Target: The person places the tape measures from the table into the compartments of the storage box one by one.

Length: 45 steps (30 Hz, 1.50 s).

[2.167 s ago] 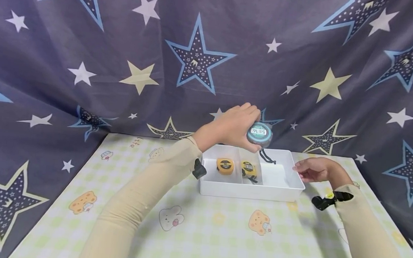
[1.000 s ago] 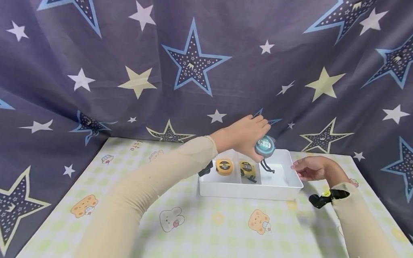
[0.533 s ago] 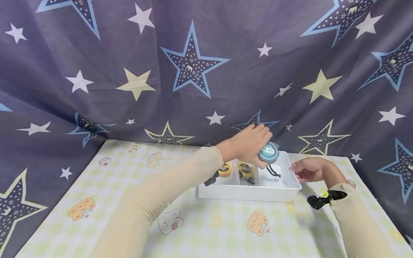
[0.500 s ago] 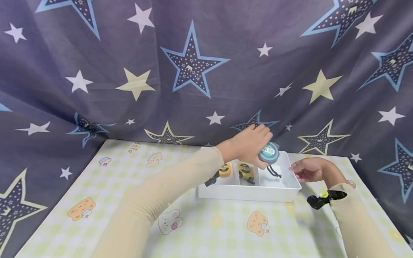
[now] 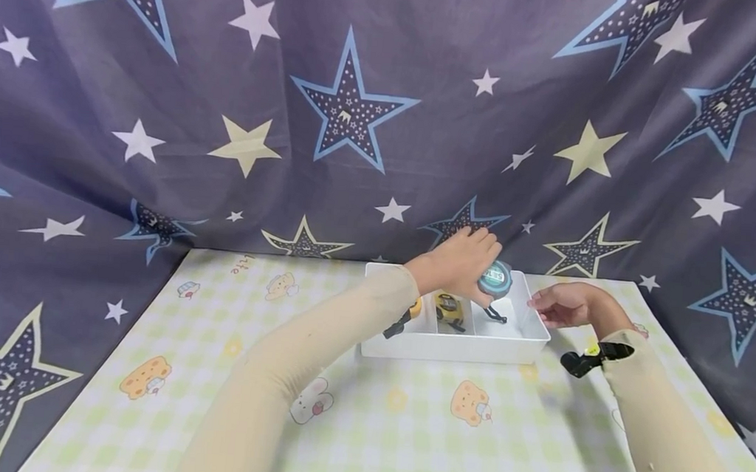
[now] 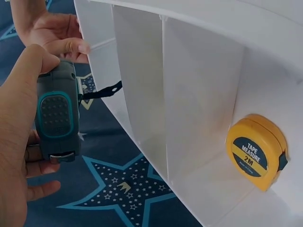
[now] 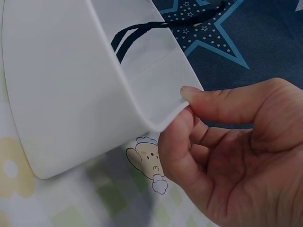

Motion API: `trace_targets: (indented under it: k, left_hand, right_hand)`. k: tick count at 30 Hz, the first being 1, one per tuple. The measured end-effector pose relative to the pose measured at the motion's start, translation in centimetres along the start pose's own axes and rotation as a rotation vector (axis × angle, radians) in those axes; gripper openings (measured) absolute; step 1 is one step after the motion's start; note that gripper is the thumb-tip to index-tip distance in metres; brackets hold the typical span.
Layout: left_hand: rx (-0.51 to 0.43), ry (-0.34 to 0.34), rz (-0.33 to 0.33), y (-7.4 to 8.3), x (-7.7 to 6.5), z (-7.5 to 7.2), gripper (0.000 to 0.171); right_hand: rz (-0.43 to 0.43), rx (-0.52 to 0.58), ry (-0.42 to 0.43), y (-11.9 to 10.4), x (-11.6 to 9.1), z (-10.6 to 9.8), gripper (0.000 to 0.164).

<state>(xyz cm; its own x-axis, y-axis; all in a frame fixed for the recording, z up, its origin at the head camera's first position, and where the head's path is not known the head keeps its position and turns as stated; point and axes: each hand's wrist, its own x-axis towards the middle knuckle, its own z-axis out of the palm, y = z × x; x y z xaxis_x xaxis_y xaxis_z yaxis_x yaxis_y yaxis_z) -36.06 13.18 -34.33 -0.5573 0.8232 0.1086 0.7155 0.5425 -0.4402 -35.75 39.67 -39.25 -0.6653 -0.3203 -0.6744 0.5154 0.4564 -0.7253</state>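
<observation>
My left hand (image 5: pixel 459 263) grips a grey and teal tape measure (image 5: pixel 495 278) above the right compartment of a white divided box (image 5: pixel 456 349). A black wrist strap (image 6: pixel 102 92) dangles from the tape measure. My right hand (image 7: pixel 236 142) pinches the rim at the box's right end between thumb and fingers. A yellow and black tape measure (image 5: pixel 449 310) lies in the middle compartment. In the left one sits an orange 2M tape measure (image 6: pixel 255 151), which my left wrist partly hides in the head view.
The box stands at the back of a table with a green checked cloth (image 5: pixel 368 443) printed with cartoon figures. A dark star-patterned curtain (image 5: pixel 190 88) hangs right behind it. Two translucent dividers (image 6: pixel 203 71) split the box.
My left hand has moved right and lower with the grey and teal tape measure, from above the box's back edge to over the right compartment. My right hand keeps its pinch on the rim.
</observation>
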Motion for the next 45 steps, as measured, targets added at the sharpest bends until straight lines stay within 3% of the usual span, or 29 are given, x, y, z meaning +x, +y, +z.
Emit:
trace_targets:
  k: [10, 25, 36, 45]
  left_hand:
    - [-0.061, -0.025, -0.031, 0.5, 0.9, 0.0, 0.093]
    - [-0.118, -0.074, -0.028, 1.5, 2.4, 0.5, 0.092]
    - [-0.212, -0.158, -0.047, 1.6, 3.3, 0.1, 0.090]
    - [-0.235, -0.259, -0.066, 2.2, 4.3, 0.2, 0.090]
  right_hand:
    - [0.011, 0.010, 0.003, -0.1, -0.1, 0.0, 0.024]
    - [0.012, 0.027, -0.011, -0.3, -0.2, 0.1, 0.019]
    - [0.024, 0.030, -0.006, -0.2, 0.0, -0.1, 0.013]
    - [0.025, 0.029, -0.016, -0.3, -0.2, -0.1, 0.014]
